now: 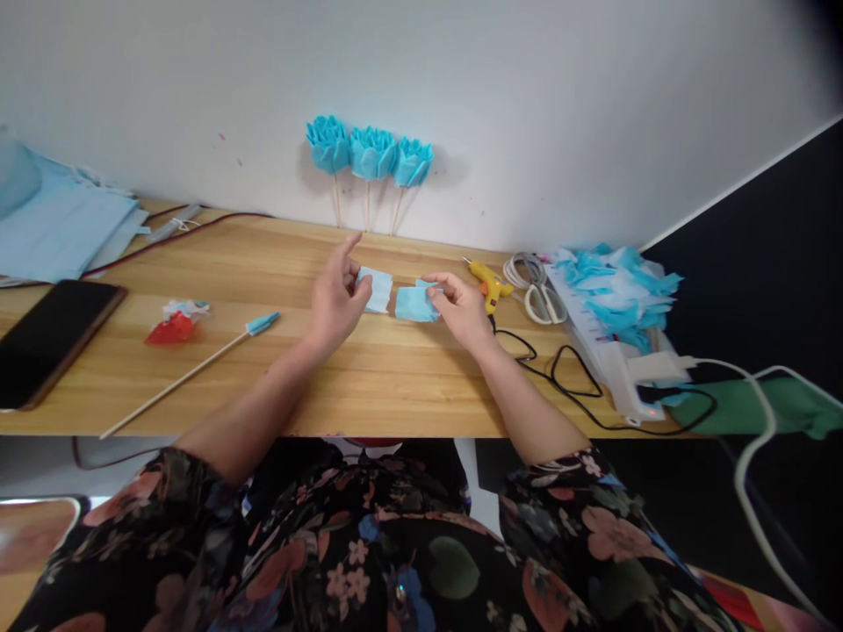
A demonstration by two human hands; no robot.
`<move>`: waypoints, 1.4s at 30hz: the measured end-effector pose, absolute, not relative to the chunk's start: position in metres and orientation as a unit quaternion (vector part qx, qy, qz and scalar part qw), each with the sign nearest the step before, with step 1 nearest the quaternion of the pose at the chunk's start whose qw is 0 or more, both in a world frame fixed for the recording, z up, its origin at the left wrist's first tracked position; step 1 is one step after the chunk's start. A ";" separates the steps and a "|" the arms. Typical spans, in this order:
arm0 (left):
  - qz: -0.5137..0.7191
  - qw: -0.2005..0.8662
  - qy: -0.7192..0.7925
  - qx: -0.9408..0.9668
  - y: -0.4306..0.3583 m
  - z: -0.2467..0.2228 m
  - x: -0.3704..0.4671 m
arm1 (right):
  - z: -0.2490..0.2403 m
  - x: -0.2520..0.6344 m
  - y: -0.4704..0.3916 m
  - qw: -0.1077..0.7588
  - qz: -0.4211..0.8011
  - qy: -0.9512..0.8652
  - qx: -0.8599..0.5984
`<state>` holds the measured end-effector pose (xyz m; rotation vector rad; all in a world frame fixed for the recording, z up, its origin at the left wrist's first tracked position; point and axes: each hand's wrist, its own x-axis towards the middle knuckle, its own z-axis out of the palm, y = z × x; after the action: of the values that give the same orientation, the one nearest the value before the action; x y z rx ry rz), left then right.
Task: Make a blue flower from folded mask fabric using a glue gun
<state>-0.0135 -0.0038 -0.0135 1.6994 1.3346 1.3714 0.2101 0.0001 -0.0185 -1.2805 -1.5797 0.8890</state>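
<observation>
Pinched between the thumb and fingers of my left hand (337,294) is a pale blue fabric piece (378,292); its index finger points upward. My right hand (459,305) grips a second, brighter blue fabric piece (416,303) at its right end. A narrow gap separates the two pieces above the wooden table. Left of my hands lies a thin stick (188,377) with a small blue wrapped tip (262,324). Three blue fabric flowers on sticks, including a middle flower (372,154), lean against the wall behind.
To the right are a yellow glue gun (488,283), white-handled scissors (545,304), a power strip (629,386) with cables, and a heap of blue and white scraps (619,290). On the left lie a phone (56,338), a red packet (175,325) and blue face masks (66,219).
</observation>
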 end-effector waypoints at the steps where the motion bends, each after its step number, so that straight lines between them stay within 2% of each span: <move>1: 0.508 0.286 0.499 0.642 -0.005 -0.014 -0.012 | -0.018 0.208 -0.001 0.445 0.352 -0.642 -0.516; 8: 0.494 0.298 0.471 0.667 -0.011 -0.017 -0.003 | -0.024 0.198 -0.005 0.454 0.346 -0.652 -0.500; 13: 0.463 0.421 0.341 0.701 -0.014 -0.020 0.001 | -0.023 0.196 -0.005 0.443 0.440 -0.620 -0.474; 18: 0.473 0.457 0.304 0.690 -0.010 -0.026 0.000 | -0.020 0.196 -0.006 0.459 0.497 -0.582 -0.452; 25: 0.539 0.374 0.392 0.645 -0.001 -0.023 -0.008 | -0.023 0.201 -0.002 0.485 0.491 -0.579 -0.435; 29: 0.487 0.453 0.393 0.635 0.005 -0.025 -0.011 | -0.020 0.201 -0.004 0.475 0.545 -0.560 -0.404; 33: 0.427 0.544 0.372 0.620 0.004 -0.028 -0.007 | -0.020 0.198 -0.006 0.458 0.532 -0.583 -0.408; 42: 0.518 0.529 0.407 0.535 0.011 -0.036 -0.001 | -0.027 0.204 0.004 0.462 0.592 -0.534 -0.388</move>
<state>-0.0013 0.0111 -0.0356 1.2780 0.9724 1.2382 0.2040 0.0036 -0.0274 -0.9538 -1.3143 1.4556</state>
